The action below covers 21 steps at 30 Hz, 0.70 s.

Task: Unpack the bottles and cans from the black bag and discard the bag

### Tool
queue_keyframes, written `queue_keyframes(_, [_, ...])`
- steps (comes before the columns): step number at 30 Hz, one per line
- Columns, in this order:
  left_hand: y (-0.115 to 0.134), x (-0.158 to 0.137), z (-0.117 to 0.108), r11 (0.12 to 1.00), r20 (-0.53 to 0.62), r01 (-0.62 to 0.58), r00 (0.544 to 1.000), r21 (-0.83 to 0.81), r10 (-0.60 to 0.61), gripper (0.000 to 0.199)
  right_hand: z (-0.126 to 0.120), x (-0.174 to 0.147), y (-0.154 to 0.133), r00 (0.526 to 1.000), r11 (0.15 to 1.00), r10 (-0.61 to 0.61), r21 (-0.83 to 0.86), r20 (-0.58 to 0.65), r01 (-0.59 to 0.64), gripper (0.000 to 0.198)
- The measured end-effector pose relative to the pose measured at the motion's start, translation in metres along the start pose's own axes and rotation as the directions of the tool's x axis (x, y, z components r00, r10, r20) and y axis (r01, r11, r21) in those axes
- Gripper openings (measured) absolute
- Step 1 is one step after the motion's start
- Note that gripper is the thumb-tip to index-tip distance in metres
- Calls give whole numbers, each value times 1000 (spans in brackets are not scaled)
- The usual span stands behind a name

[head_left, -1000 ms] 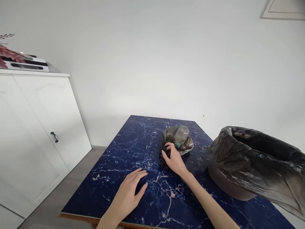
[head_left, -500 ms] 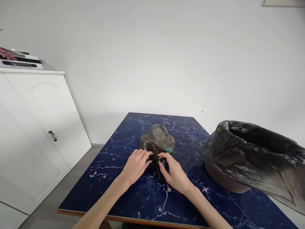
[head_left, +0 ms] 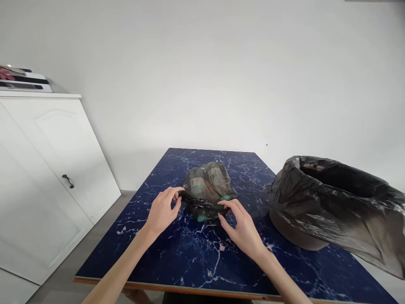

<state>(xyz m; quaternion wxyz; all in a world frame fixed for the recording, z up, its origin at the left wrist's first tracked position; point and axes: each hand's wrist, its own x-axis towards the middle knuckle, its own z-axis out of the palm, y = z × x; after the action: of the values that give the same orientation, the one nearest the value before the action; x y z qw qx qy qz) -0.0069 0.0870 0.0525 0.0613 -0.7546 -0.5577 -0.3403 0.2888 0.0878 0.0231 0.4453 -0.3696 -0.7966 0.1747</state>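
Where walls stand white, marbled blue table.

Left hand and right hand each pinch an edge of the small dark plastic bag on the blue marbled worktop, stretching its mouth between them; something with green bits shows through the film. Bin lined with a black bag sits on the worktop to the right, well apart from the hands. White cabinet stands left against the wall.
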Motion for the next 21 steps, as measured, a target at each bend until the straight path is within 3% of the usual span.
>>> queue_keyframes(4, [10,-7,-1,989,51,22,999,-146,-15,22,6,0,-7,998,998,36,52,-47,-33,18])
queue_keyframes(10, [23,-15,-4,976,173,20,985,-218,19,22,4,0,-17,989,974,114,208,-95,-92,19])
queue_keyframes(14, [20,-16,-9,931,93,210,977,-297,-191,34,1,-5,-7,978,949,153,298,-142,-106,15])
queue_keyframes(18, [16,-20,-22,780,69,454,878,-431,-473,48,-4,-13,-1,962,939,201,317,-185,-135,14])
queue_keyframes(21, [18,-27,-31,701,81,528,822,-480,-563,57,-7,-18,-12,971,971,160,206,-179,-122,14])
